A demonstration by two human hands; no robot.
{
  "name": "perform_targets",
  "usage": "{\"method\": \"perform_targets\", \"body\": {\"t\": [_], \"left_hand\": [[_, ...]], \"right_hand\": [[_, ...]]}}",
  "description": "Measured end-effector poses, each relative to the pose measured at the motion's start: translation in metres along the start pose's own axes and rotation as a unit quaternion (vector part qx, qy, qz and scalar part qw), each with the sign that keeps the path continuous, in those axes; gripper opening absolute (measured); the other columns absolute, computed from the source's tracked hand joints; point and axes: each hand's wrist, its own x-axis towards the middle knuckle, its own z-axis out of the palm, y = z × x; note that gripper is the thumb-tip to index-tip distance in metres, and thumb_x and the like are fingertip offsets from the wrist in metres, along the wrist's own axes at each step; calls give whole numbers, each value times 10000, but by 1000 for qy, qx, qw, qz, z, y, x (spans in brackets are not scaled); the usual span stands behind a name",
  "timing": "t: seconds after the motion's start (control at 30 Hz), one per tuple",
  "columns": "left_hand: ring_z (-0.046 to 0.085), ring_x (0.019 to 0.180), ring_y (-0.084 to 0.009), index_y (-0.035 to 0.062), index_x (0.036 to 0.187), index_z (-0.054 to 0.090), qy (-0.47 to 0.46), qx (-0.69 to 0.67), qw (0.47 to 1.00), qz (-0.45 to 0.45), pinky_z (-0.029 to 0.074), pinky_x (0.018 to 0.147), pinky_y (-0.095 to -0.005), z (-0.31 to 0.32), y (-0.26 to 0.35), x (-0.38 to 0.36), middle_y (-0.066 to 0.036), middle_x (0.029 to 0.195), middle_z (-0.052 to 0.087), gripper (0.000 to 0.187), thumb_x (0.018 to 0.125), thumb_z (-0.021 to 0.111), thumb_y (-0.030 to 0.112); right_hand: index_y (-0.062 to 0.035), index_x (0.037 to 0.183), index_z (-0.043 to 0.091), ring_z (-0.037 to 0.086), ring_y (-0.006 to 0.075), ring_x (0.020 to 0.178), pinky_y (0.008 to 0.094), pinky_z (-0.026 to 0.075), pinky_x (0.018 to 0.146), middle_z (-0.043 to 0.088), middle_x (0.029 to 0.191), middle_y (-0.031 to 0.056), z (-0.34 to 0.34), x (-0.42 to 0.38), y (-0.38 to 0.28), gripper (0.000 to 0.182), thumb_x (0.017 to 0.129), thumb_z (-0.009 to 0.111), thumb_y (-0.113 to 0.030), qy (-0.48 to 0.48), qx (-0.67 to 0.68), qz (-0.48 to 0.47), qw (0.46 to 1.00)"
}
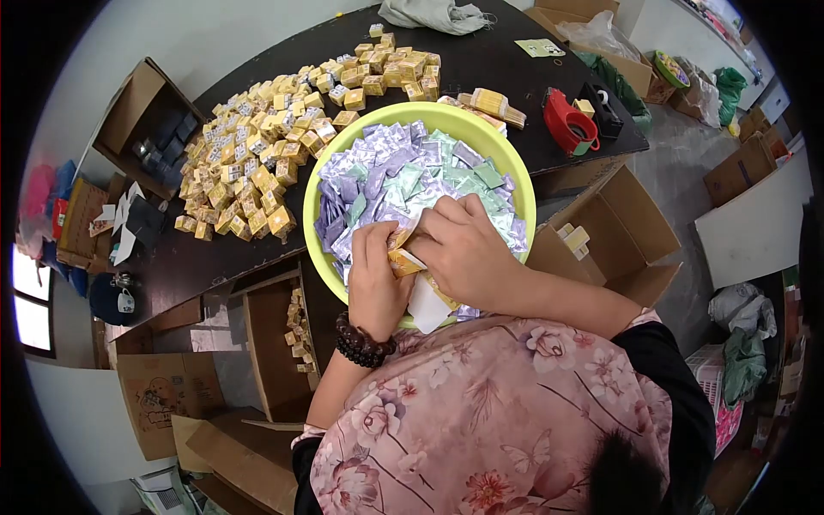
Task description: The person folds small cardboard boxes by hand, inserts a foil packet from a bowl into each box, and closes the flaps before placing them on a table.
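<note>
Both my hands are over the near side of a yellow-green basin (525, 184). Purple and green sachets (403, 163) fill it in a heap. A small yellow-and-white paper carton (403, 263) is gripped between them, with a white flap hanging down toward the basin's near rim. My left hand (376, 270), below which a dark bead bracelet (365, 341) circles the wrist, is closed on the carton's left side. From the right, my right hand (470, 253) closes on it with bent fingers. The fingers hide part of the carton and whatever is inside.
Many small yellow boxes (257, 154) are piled on the dark table (481, 64). A stack of flat yellow cartons (493, 105), a red tape dispenser (568, 124) and a pale bag (433, 15) lie behind the basin. Open cardboard boxes (631, 215) holding some small boxes stand on both sides.
</note>
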Motion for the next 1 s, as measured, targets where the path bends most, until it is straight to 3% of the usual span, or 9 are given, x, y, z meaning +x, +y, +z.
{"method": "perform_targets", "body": {"t": [0.1, 0.17, 0.23, 0.33, 0.37, 0.43, 0.73, 0.87, 1.0], "left_hand": [[562, 1020, -320, -1, 1205, 469, -33, -54, 998, -31, 477, 867, -377, 2, 5, -3, -145, 1086, 536, 616, 654, 731, -84], [552, 1100, -266, 8, 1268, 416, -70, -398, 887, -225, 475, 919, -376, 5, 4, -8, -107, 1145, 538, 687, 672, 742, -98], [510, 1183, -217, 30, 1386, 309, -100, -466, 848, -230, 441, 991, -382, -2, 10, -11, -104, 1244, 508, 748, 759, 711, -39], [476, 1250, -235, 43, 1492, 158, -130, -713, 651, -224, 380, 1067, -409, -10, 7, -16, -149, 1360, 437, 693, 929, 535, 194], [476, 1250, -235, 43, 1492, 158, -130, -714, 651, -224, 380, 1067, -409, -11, 6, -18, -149, 1360, 437, 693, 929, 535, 194], [480, 1246, -244, -3, 1450, 227, -106, -783, 562, -244, 388, 1064, -410, -13, 4, -20, -154, 1348, 449, 590, 968, 483, 220], [610, 1074, -251, -46, 1281, 409, -87, -699, 615, -355, 548, 877, -356, -15, 7, -19, -176, 1269, 511, 330, 987, 403, 104], [605, 1085, -269, -41, 1312, 390, -119, -711, 610, -329, 549, 895, -400, -21, 13, -20, -181, 1275, 507, 358, 979, 399, 89], [557, 1163, -295, -5, 1419, 279, -178, -720, 589, -321, 501, 967, -472, -23, 12, -19, -183, 1325, 467, 469, 976, 410, 79]], "right_hand": [[-43, 1033, 654, 513, 254, 920, 385, 367, 821, 553, 960, 66, -4, 1, -1, 246, 790, 624, -54, -12, 60, 11, 998], [-31, 1041, 648, 527, 250, 921, 388, 385, 834, 542, 952, 72, -4, 0, -1, 246, 796, 636, -48, 0, 135, 23, 991], [-21, 1074, 636, 564, 244, 948, 386, 423, 864, 581, 1007, 89, 1, -4, -1, 269, 807, 667, -34, 99, 323, 84, 937], [-26, 1111, 628, 582, 277, 969, 370, 462, 857, 596, 1064, 90, 6, -6, 3, 333, 798, 724, -85, 122, 404, 78, 903], [-26, 1111, 628, 582, 277, 969, 370, 462, 857, 596, 1064, 90, 8, -7, 5, 333, 798, 724, -85, 122, 404, 78, 903], [-41, 1106, 647, 574, 261, 989, 362, 450, 859, 603, 1123, 84, 10, -8, 10, 342, 790, 745, -128, 118, 345, -3, 931], [-88, 1013, 698, 537, 230, 1017, 355, 376, 892, 635, 1132, 60, 17, -12, 17, 270, 786, 770, -216, 82, 312, -38, 946], [-80, 977, 690, 533, 245, 1047, 373, 405, 927, 631, 1145, 70, 14, -13, 15, 241, 784, 776, -195, 69, 304, -41, 949], [-61, 904, 641, 528, 301, 1191, 432, 416, 1014, 651, 1109, 106, 19, -14, 17, 190, 783, 775, -121, 33, 456, 5, 889]]}}
